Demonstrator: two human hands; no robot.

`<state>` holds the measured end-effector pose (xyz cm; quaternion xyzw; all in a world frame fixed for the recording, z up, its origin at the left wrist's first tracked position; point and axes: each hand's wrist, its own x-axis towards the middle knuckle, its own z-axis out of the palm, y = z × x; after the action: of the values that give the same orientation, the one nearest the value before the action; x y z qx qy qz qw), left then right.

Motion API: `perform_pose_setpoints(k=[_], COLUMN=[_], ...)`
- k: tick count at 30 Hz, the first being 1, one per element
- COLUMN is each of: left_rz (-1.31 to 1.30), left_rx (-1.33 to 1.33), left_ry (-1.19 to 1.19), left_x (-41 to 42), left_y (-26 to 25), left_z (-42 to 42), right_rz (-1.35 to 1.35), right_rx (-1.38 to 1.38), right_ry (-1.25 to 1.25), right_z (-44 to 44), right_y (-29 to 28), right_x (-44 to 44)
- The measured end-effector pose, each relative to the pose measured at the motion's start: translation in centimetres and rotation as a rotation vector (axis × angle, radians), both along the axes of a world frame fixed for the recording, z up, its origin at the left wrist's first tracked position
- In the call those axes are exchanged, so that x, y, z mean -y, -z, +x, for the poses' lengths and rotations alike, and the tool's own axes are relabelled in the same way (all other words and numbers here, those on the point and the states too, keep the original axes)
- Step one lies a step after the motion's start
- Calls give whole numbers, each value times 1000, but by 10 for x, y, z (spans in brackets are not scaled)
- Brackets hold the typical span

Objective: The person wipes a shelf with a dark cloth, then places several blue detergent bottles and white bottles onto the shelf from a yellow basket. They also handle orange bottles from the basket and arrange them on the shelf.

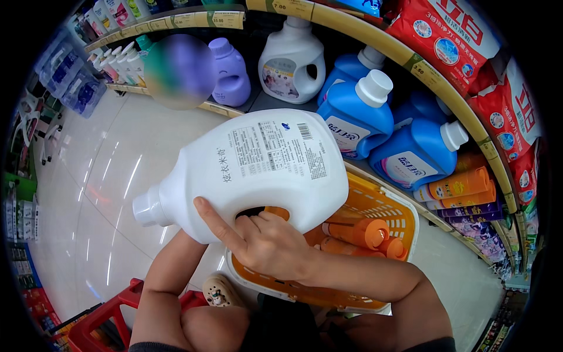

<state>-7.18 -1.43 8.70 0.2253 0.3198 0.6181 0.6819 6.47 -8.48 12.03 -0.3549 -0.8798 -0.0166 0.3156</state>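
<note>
A large white plastic jug of what looks like laundry detergent [264, 149] lies tilted in front of me, its cap to the left and its printed back facing up. My right hand [268, 244] grips the jug's handle with some fingers, the index finger stretched along the surface near the neck. The left forearm reaches under the jug, and my left hand is hidden behind it. Below and to the right, an orange plastic shopping basket [404, 207] holds several orange bottles [360, 233].
Blue detergent bottles [360, 114], a white jug [292, 66] and a purple bottle [230, 75] stand on the lower shelf ahead. Red detergent bags [444, 39] are above right. A red plastic frame [99, 317] is at lower left, near a beige clog [220, 292] on the tiled floor.
</note>
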Motion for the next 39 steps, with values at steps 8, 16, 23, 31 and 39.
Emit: perform_pose_setpoints(k=[8, 16, 23, 31, 39], left_rz=[15, 30, 35, 40, 115], left_rx=[-16, -30, -37, -63, -153], left_ry=[14, 18, 24, 22, 9], left_x=[-3, -6, -9, -10, -34], left_y=[4, 5, 7, 9, 17], left_z=[-6, -10, -11, -14, -17], right_rz=[-4, 6, -16, -8, -29], right_rx=[7, -15, -34, -54, -49], right_ry=[-25, -27, -31, -28, -19], right_z=[-7, -14, -16, -18, -9], right_y=[4, 5, 5, 8, -3], right_x=[-4, -6, -9, -11, -30])
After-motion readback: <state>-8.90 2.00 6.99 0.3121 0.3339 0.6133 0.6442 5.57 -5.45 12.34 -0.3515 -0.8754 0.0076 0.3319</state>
